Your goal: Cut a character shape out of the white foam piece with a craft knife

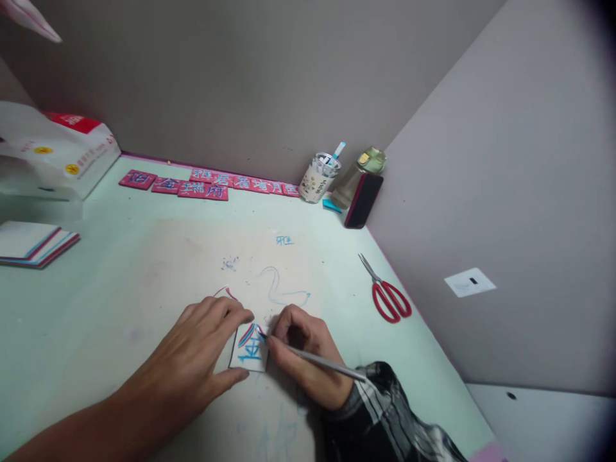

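A small square white card (256,364) lies on the paper-coloured patch before me, bearing a blue Chinese character with red strokes along its upper left part. My left hand (202,340) steadies it from the left, index fingertip at the top edge and thumb at the bottom edge. In my right hand (308,353) is a slim silver pen-shaped tool (332,365), pinched close to its tip. That tip meets the upper right of the character; whether it is a nib or a blade I cannot tell. A red-edged scrap (228,292) shows behind my left knuckles.
Red tiles with blue characters (202,189) line the back wall. Farther right are a jar of pens (315,183), a green bottle (349,183), a dark phone (364,201) and red-handled scissors (391,298). Stacked cards (29,240) and a white bag (62,154) sit left.
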Action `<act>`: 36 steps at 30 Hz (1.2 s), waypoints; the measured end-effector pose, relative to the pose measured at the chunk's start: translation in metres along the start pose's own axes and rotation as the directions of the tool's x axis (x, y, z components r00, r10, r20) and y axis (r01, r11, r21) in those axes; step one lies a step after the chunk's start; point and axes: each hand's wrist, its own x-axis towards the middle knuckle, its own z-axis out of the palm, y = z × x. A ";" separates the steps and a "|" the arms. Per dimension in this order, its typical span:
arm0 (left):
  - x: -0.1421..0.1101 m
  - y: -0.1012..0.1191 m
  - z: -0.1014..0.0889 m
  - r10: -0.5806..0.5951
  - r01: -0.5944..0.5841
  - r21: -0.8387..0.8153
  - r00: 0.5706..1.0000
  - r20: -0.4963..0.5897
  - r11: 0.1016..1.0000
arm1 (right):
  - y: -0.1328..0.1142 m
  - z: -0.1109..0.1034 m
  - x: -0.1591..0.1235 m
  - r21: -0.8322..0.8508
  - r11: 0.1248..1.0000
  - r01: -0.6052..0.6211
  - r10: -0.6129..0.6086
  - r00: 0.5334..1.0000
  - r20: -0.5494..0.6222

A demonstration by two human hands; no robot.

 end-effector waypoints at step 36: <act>0.006 0.001 -0.003 -0.039 0.040 -0.093 0.999 0.016 0.995 | -0.008 0.000 0.006 -0.339 0.922 0.186 -0.171 0.982 0.075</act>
